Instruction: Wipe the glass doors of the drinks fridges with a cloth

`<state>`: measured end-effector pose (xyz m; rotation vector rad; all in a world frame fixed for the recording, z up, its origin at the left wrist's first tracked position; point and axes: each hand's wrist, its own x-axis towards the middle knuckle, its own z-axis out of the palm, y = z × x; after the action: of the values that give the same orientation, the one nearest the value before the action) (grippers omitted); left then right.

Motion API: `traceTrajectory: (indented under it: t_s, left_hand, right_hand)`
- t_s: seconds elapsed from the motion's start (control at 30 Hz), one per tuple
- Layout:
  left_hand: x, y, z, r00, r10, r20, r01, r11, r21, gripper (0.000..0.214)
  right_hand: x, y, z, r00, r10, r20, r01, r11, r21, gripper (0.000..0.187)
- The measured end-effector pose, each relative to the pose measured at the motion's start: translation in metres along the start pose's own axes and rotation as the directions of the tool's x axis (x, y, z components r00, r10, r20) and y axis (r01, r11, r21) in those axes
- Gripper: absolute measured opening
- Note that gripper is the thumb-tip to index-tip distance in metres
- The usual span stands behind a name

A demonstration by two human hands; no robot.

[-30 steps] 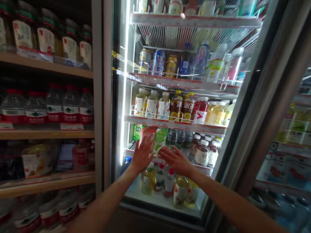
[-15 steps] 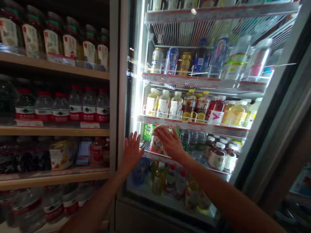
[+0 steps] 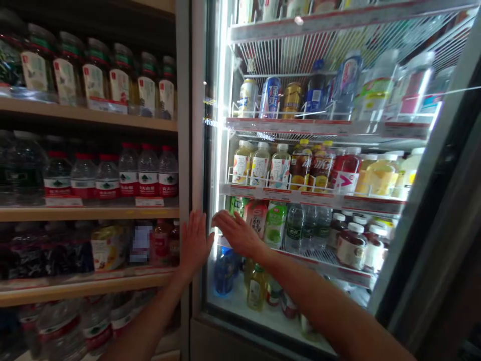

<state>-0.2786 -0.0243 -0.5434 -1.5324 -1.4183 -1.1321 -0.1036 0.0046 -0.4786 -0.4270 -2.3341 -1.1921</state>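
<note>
My left hand (image 3: 196,239) is raised with its fingers outstretched, in front of the fridge's left frame post (image 3: 198,150). It holds nothing. My right hand (image 3: 240,231) reaches across toward the fridge's lit left edge, fingers extended and bent forward, and nothing shows in it. Whether either hand touches the frame or the glass, I cannot tell. Behind the right hand, on a lower shelf, stand a pink drink bottle (image 3: 256,214) and a green drink bottle (image 3: 275,223), the pink one partly hidden by the hand. A yellow-green bottle (image 3: 256,288) sits below, near my right wrist.
Lit fridge shelves hold tea bottles (image 3: 260,164), cans (image 3: 269,98) and brown-labelled bottles (image 3: 352,245). Left of the frame, a wooden shelf (image 3: 90,214) carries red-capped water bottles (image 3: 108,175), with large bottles above and below. A dark vertical edge (image 3: 424,225) bounds the fridge at right.
My right hand has moved left, from in front of the pink bottle to the fridge's left edge, close to my left hand. The camera view has shifted slightly, so the shelves appear further right.
</note>
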Motion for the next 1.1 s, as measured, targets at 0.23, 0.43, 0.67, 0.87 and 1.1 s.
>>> traceTrajectory:
  t_s: [0.23,0.43,0.67,0.87,1.1]
  left_hand:
    - [-0.009,-0.015,-0.012,1.000,-0.028,0.010,0.028,0.999,0.020,0.062]
    - [-0.010,-0.016,-0.019,0.999,-0.032,0.001,0.032,0.999,0.038,0.060]
    - [0.001,0.001,-0.016,0.999,-0.035,0.008,0.035,0.999,0.006,0.062]
    - [0.018,0.026,-0.007,1.000,0.028,0.002,-0.027,0.998,-0.061,0.063]
    - [0.040,0.060,-0.002,0.993,0.104,-0.053,-0.110,0.985,-0.133,0.062]
  right_hand:
    - [0.036,-0.003,0.012,0.995,0.088,-0.044,-0.087,0.996,0.022,0.048]
    - [0.001,-0.023,0.023,0.987,-0.159,-0.017,0.159,0.987,0.030,0.044]
    - [-0.004,0.026,-0.018,0.991,0.122,-0.056,-0.121,0.993,0.009,0.054]
    - [-0.036,0.041,-0.033,0.999,-0.024,-0.030,0.022,0.997,-0.078,0.053]
    - [-0.059,0.070,-0.064,0.997,0.015,-0.075,-0.030,0.980,-0.199,0.049]
